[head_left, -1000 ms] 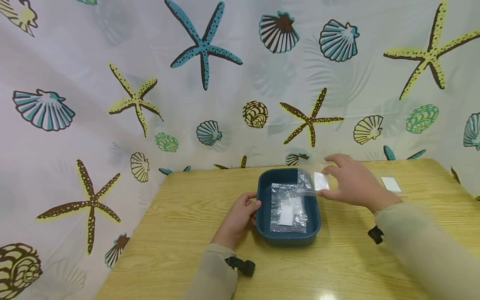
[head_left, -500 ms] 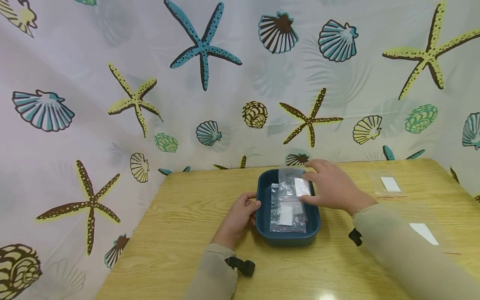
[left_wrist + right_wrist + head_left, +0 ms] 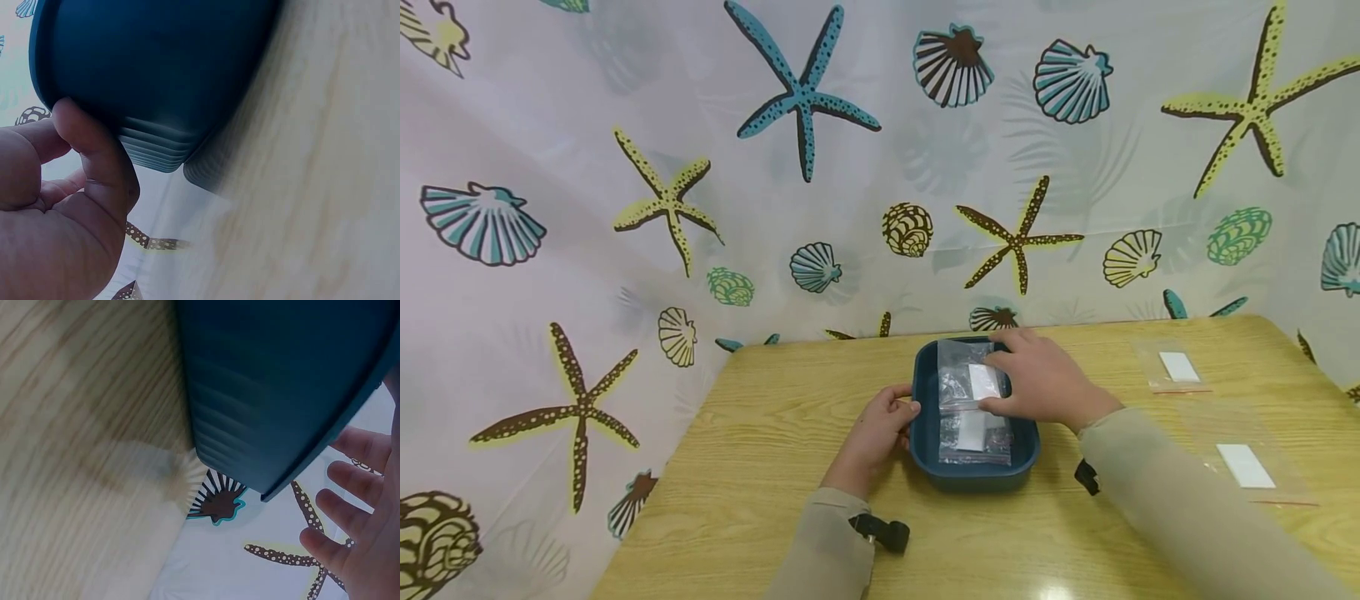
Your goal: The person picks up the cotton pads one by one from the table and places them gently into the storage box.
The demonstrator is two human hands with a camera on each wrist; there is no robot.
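A dark blue plastic bin (image 3: 973,482) stands on the table. My left hand (image 3: 883,429) grips its left rim, thumb over the edge and fingers along the outside wall; the left wrist view shows this hand (image 3: 81,181) against the bin (image 3: 156,56). My right hand (image 3: 1045,375) reaches over the right side and holds a clear zip-lock bag (image 3: 955,375) with a white card inside, low within the bin's mouth. Beneath it lies another clear zip-lock bag (image 3: 951,446) with a white piece. In the right wrist view, the bin wall (image 3: 269,394) hides the held bag.
Two more clear zip-lock bags lie on the right of the wooden table (image 3: 760,467): a farther bag (image 3: 1178,367) and a nearer bag (image 3: 1246,467), each with a white card. A curtain (image 3: 865,167) printed with shells and starfish hangs along the back and left.
My right hand has carried its bag leftward and down into the bin, over the bag inside. The forearm no longer covers the nearer bag on the right. My left hand stays on the rim.
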